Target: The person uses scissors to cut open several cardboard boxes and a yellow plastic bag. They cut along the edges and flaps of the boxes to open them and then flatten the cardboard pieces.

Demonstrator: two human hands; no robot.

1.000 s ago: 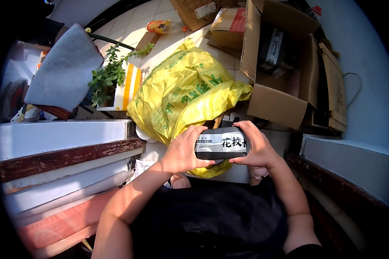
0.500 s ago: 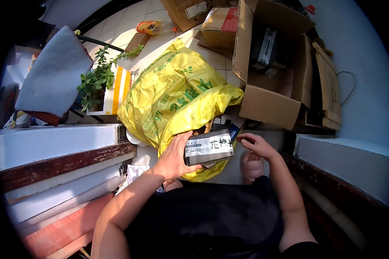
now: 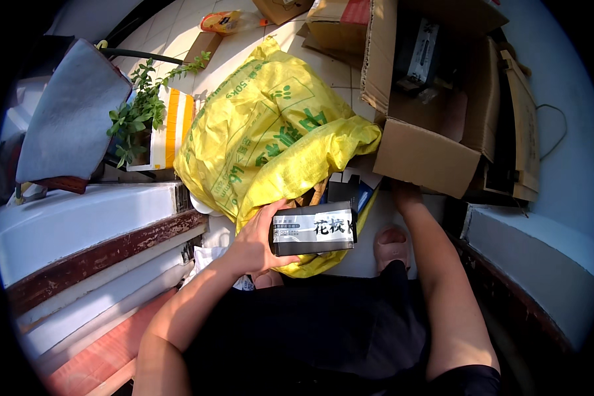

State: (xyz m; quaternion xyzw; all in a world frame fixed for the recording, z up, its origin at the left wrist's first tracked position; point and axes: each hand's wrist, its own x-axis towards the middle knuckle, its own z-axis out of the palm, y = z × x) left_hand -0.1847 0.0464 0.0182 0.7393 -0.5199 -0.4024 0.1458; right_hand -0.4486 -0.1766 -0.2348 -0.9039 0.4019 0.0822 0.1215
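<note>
My left hand [image 3: 257, 239] is closed round the left end of a black box-shaped package [image 3: 312, 248] with a silver label on its upper face. It holds the package over the mouth of a large yellow woven sack [image 3: 277, 132] with green print. Flattened cardboard and a dark blue and white carton [image 3: 363, 197] show inside the sack's mouth. My right hand [image 3: 404, 190] reaches to the near lower edge of an open cardboard box [image 3: 429, 157]. Its fingers are hidden beneath that edge. A similar black package [image 3: 421, 56] with a silver label lies inside the box.
A potted plant [image 3: 135, 122] in a white and orange box stands left of the sack. Beyond lie a plastic bottle [image 3: 228, 22] and another carton [image 3: 336, 30]. A wooden panel [image 3: 518, 125] leans at right. Low white ledges [image 3: 92, 218] flank me on both sides.
My right hand has moved away from the package's right end, forward and right to beneath the cardboard box's edge. My left hand still holds the package, shifted slightly left. The view has tilted down somewhat.
</note>
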